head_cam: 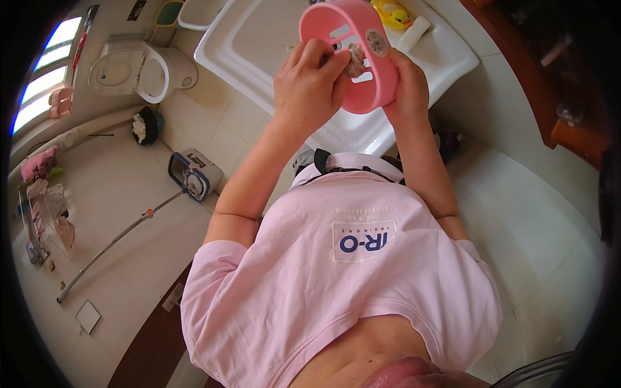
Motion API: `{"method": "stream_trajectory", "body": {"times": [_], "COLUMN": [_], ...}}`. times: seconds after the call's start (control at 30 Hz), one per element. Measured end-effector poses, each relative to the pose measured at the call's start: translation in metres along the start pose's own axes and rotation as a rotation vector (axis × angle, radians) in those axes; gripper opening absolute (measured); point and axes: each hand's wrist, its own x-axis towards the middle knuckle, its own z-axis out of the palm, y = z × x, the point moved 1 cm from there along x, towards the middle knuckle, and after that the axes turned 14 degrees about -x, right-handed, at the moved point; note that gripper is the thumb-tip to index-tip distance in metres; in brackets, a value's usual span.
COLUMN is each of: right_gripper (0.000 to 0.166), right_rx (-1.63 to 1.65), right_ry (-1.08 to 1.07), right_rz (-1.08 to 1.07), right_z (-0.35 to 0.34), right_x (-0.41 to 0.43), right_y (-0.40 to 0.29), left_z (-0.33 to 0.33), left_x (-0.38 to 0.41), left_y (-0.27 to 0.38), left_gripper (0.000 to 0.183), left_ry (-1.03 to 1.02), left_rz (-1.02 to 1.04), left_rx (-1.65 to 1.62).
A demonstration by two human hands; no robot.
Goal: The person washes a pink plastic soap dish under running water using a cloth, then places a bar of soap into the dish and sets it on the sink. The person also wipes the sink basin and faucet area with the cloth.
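Note:
My right hand [410, 85] grips the outer wall of a pink plastic basket [361, 94] with slots through its base. The basket is tilted, its opening facing left, and a round printed sticker [376, 42] is on its side. Inside the opening, my left hand [310, 72] pinches a crumpled greyish scrubbing pad or cloth [356, 60] against or close to the slotted base; the fingers hide the exact contact. Both hands are above a white ceramic washbasin [257, 58].
A yellow rubber duck [394, 14] and a white block-like object [415, 34] sit on the basin's right rim. To the left are a toilet [155, 77], a waste bin [148, 127], and a mop bucket [206, 167] with a mop handle [121, 235]. A brown wooden edge [526, 82] curves along the right.

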Motion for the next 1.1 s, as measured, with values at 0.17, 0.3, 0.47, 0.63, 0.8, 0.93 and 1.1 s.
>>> {"method": "stream_trajectory", "body": {"times": [0.17, 0.3, 0.47, 0.63, 0.8, 0.93, 1.1], "right_gripper": [0.027, 0.030, 0.028, 0.028, 0.028, 0.029, 0.029], "right_rx": [0.022, 0.224, 0.243, 0.047, 0.249, 0.400, 0.433], "right_ry": [0.097, 0.121, 0.125, 0.026, 0.088, 0.125, 0.196], "right_rz": [0.018, 0.003, -0.036, -0.184, -0.047, 0.051, 0.201], "right_z": [-0.007, -0.020, -0.008, 0.003, -0.008, -0.008, 0.007], "right_x": [-0.003, 0.009, 0.006, -0.004, 0.005, 0.012, 0.003], "right_y": [0.001, -0.004, -0.009, -0.007, -0.009, -0.001, 0.003], "left_z": [-0.010, -0.022, -0.011, 0.010, -0.012, -0.021, -0.014], "left_x": [0.001, -0.007, -0.016, -0.024, -0.026, -0.029, -0.036], "left_y": [-0.002, -0.019, -0.004, 0.009, -0.033, -0.035, -0.009], "left_gripper": [0.013, 0.011, 0.020, 0.020, 0.019, 0.016, 0.019], "left_ry": [0.011, 0.350, 0.361, 0.146, 0.377, 0.557, 0.475], "left_rz": [-0.025, -0.185, -0.169, -0.163, -0.319, -0.391, -0.220], "left_rx": [-0.005, -0.138, -0.321, -0.221, -0.132, -0.452, -0.465]}}
